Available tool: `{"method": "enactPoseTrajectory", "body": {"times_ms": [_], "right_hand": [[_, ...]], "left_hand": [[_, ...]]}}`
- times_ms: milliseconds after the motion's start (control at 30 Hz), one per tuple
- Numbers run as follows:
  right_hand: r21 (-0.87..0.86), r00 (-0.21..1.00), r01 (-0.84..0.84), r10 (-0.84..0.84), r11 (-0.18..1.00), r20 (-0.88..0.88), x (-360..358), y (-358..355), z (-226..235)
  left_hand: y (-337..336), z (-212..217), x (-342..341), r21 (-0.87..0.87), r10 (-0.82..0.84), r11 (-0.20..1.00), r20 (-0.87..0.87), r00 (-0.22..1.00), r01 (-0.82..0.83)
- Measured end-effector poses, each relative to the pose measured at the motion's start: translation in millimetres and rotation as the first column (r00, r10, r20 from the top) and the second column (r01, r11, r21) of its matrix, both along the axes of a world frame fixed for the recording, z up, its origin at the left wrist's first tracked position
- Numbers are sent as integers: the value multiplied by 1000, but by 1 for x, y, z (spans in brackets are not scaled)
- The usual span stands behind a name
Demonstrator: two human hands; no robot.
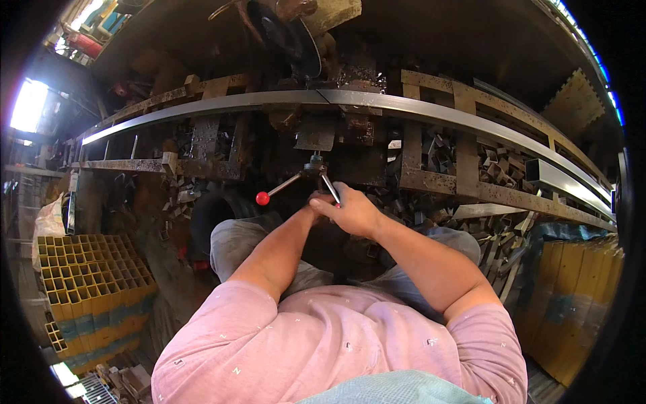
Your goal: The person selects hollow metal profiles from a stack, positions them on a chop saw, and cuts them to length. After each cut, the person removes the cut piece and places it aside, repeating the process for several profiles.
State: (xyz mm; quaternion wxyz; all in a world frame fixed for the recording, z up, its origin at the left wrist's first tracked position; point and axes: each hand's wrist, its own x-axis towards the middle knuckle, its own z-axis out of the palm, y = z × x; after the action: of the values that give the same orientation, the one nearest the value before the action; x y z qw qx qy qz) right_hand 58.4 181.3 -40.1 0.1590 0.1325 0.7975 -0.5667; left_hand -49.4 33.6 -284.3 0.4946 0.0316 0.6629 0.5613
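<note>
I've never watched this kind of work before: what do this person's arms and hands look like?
Both forearms are bare below short pink sleeves with small scattered markings. No glove shows on the right hand or partly hidden left hand.

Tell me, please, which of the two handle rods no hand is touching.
The left rod, its red knob exposed; the right rod meets the right hand.

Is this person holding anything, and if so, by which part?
Yes: the right hand grasps a metal lever by its near end. The left hand is partly hidden, so whether it holds anything can't be told.
</note>
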Motion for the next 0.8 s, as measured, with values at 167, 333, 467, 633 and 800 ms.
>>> {"method": "enactPoseTrajectory", "body": {"times_ms": [167,333,467,633,800], "right_hand": [[-196,934,-266,203,944,-293,-3,-33,42],[-187,902,-159,66,969,-426,-11,0,43],[-515,833,151,-389,843,-392,-14,37,37],[-437,853,280,-430,855,-295,-5,48,41],[-288,899,168,-266,943,-347,-6,39,38]], "left_hand": [[52,14,46,209,-63,977,438,897,-34],[41,133,41,-389,-704,675,-85,705,627],[4,281,34,-221,-870,469,-281,404,855],[-72,350,-60,576,-497,617,-244,833,537],[-78,295,-173,300,676,718,-82,733,-628]]}}
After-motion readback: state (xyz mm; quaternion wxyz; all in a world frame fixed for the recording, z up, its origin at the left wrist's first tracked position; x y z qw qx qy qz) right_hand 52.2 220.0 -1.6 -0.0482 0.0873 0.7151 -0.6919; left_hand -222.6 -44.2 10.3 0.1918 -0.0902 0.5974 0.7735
